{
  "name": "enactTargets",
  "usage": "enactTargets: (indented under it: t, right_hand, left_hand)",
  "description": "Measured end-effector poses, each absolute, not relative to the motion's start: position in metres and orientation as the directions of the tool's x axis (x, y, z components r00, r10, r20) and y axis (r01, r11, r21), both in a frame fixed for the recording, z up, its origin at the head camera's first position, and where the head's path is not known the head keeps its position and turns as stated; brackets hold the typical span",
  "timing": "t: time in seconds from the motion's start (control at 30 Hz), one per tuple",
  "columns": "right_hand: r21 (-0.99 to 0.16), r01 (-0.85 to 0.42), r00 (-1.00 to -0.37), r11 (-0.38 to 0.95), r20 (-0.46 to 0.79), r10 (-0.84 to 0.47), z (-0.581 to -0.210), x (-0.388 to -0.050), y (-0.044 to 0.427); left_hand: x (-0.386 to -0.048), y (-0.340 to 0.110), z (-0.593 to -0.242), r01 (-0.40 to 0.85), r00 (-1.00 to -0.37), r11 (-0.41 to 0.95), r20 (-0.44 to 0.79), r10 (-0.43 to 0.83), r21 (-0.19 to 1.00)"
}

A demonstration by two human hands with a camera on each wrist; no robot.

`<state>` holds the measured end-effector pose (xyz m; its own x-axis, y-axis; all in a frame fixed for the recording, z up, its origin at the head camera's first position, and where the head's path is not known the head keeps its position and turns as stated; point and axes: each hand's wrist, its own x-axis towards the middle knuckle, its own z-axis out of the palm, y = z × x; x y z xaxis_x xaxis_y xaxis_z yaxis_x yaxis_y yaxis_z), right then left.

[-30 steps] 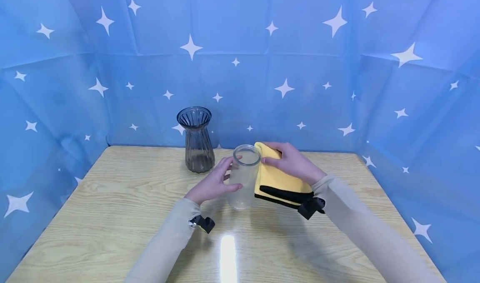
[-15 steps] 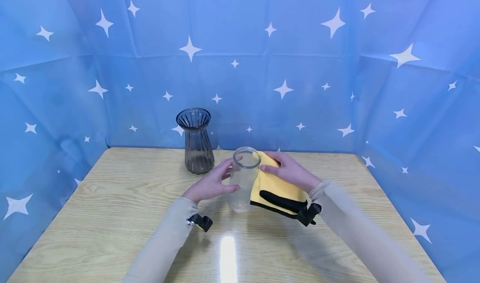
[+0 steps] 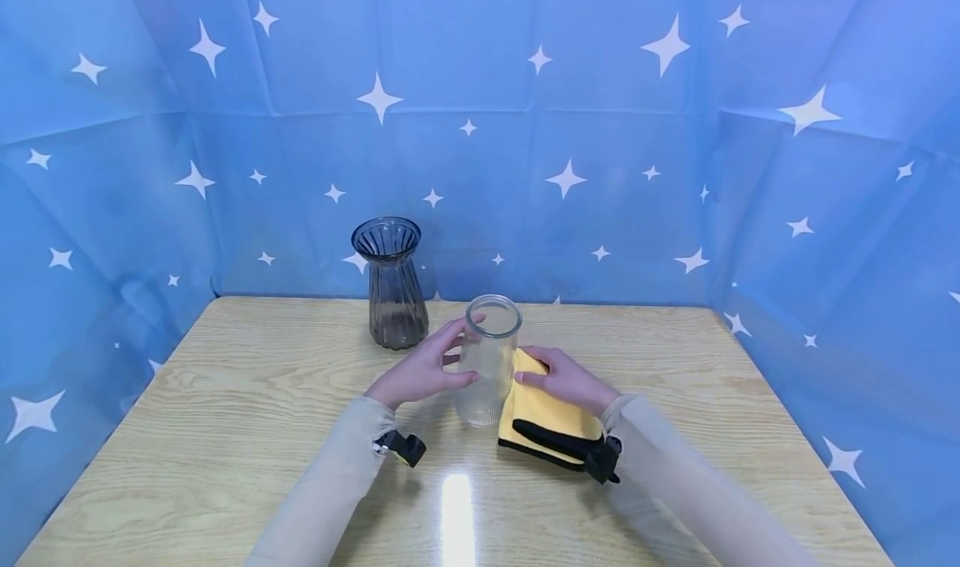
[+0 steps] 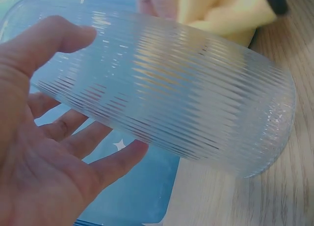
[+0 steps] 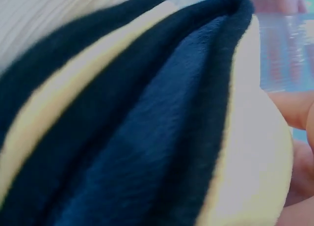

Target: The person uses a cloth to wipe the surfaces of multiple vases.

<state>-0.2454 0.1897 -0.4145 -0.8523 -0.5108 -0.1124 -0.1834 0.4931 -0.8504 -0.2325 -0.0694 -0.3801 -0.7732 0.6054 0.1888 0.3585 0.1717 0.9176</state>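
A clear ribbed glass vase (image 3: 489, 379) stands in the middle of the head view, mouth up. Thumb and fingers of my left hand (image 3: 422, 371) grip it from the left; in the left wrist view they curve round the ribbed wall (image 4: 196, 93). Against the right side of the vase lies a folded yellow cloth (image 3: 546, 407) with black edging, held by my right hand (image 3: 567, 379). The right wrist view is mostly filled by the cloth's black border (image 5: 196, 103) and dark blue inner fold. Whether the vase's base touches the table cannot be told.
A smoky grey fluted vase (image 3: 395, 300) with a flared rim stands behind and left of the hands, near the back edge of the wooden table (image 3: 225, 417). Blue curtains (image 3: 480, 167) with white stars enclose the back and sides.
My right hand has slid the cloth down along the vase's right side, from near the rim to lower on the wall. The left hand and the vase have hardly moved.
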Motion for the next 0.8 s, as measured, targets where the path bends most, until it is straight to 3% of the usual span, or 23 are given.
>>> enactTargets:
  t: [0.33,0.6,0.8]
  right_hand:
    - [-0.889,-0.084,-0.834,0.451,-0.185,-0.520,-0.434,-0.244,0.188]
    - [-0.852,-0.093,-0.845,0.515,-0.205,-0.493,-0.428,-0.239,0.190]
    - [-0.795,-0.151,-0.861,0.588,-0.187,-0.474,-0.414,-0.230,0.197]
  left_hand:
    - [-0.250,-0.069,-0.406,0.343,-0.783,0.154,0.192,0.592,0.927]
    - [-0.257,-0.067,-0.407,0.348,-0.789,0.163,0.195,0.582,0.923]
    - [-0.272,-0.066,-0.405,0.344,-0.829,0.219,0.187,0.527,0.913]
